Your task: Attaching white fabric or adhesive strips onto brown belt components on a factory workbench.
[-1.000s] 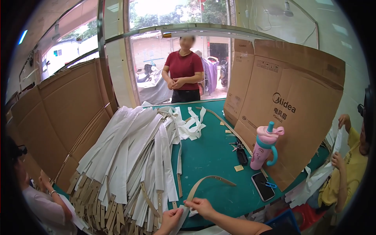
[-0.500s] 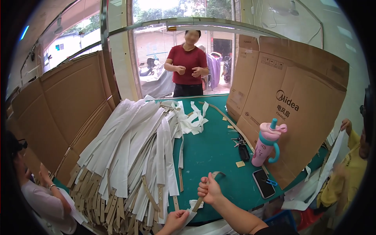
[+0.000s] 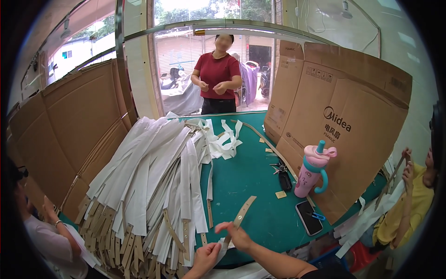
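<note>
Low in the middle, my right hand [image 3: 238, 238] grips a tan strap [image 3: 244, 210] dotted with round metal fittings. The strap's end sticks up past my fingers, bending slightly right. My left hand [image 3: 206, 259] is closed in a pinch on the same strap's lower part, where a white strip [image 3: 222, 253] shows beside it. What lies under my left fingertips is hidden. To the left, close to that hand, a big pile of similar straps with white strips [image 3: 153, 167] covers the table, tan ends toward me.
On the green table [image 3: 237, 181] stand a pink tumbler [image 3: 308, 179], a phone [image 3: 308, 218] and keys [image 3: 282, 176]. White scraps [image 3: 225, 144] lie farther back. Cardboard sheets [image 3: 344, 121] rise on both sides. One person in red [image 3: 218, 74] stands opposite; others sit left and right.
My right hand has turned and lowered slightly, fingers loosening along the strap, whose free end now points up instead of curling over. The left hand keeps its pinch.
</note>
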{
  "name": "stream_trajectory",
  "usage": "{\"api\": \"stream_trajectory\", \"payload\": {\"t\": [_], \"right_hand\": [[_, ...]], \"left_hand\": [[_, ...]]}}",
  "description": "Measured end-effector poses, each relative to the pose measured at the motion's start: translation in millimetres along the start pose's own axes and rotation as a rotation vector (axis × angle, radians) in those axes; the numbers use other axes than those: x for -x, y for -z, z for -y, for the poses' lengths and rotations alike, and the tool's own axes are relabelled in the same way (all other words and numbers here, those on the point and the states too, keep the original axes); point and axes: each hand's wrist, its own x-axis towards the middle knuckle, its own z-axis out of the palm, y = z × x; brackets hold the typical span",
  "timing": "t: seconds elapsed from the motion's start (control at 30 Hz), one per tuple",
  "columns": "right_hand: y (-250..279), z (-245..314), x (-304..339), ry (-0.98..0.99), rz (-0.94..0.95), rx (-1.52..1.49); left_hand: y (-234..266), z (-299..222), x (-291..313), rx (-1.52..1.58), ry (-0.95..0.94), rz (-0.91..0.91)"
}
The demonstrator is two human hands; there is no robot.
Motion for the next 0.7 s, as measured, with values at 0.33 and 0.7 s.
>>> {"api": "stream_trajectory", "payload": {"t": [0.33, 0.7], "right_hand": [[23.7, -3.2, -7.2, -0.232, 0.257, -0.799], [-22.5, -10.1, 3.1, -0.229, 0.328, 0.015]], "left_hand": [[-1.5, 23.0, 4.0, 0.039, 0.006, 0.028], [18.4, -5.6, -2.7, 0.229, -0.087, 0.024]]}}
